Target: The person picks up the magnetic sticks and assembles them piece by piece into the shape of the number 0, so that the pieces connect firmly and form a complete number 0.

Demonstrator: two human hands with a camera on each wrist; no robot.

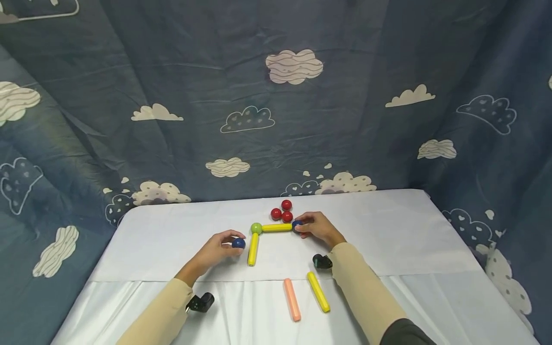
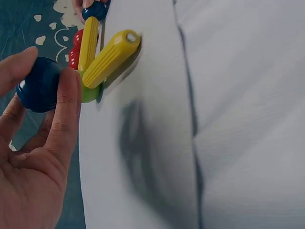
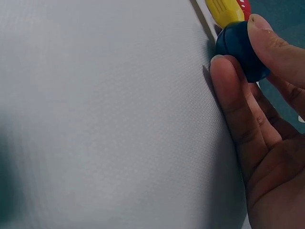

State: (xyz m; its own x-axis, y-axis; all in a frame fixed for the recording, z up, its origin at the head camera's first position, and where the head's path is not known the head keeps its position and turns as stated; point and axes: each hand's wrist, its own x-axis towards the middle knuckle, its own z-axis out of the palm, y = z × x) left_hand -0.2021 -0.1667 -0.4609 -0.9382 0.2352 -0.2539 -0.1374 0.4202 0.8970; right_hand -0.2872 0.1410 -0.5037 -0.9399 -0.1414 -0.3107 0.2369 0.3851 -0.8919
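Observation:
In the head view my left hand [image 1: 219, 249] pinches a blue ball [image 1: 238, 243], just left of a yellow rod. The left wrist view shows this blue ball [image 2: 40, 85] held between thumb and fingers, over the table. My right hand [image 1: 318, 227] pinches a second blue ball [image 1: 296, 226] at the right end of a yellow rod [image 1: 277, 228]. In the right wrist view that ball [image 3: 240, 50] sits against the rod's end. A green ball [image 1: 256, 228] joins this rod to another yellow rod [image 1: 253, 249], which points toward the near side.
Behind the horizontal rod lie three red balls [image 1: 286, 205] in a cluster. Nearer the front, a pink rod [image 1: 292, 300] and a loose yellow rod [image 1: 318, 292] rest on the white cloth [image 1: 379, 230]. A dark cloud-patterned curtain [image 1: 345, 120] hangs behind the table.

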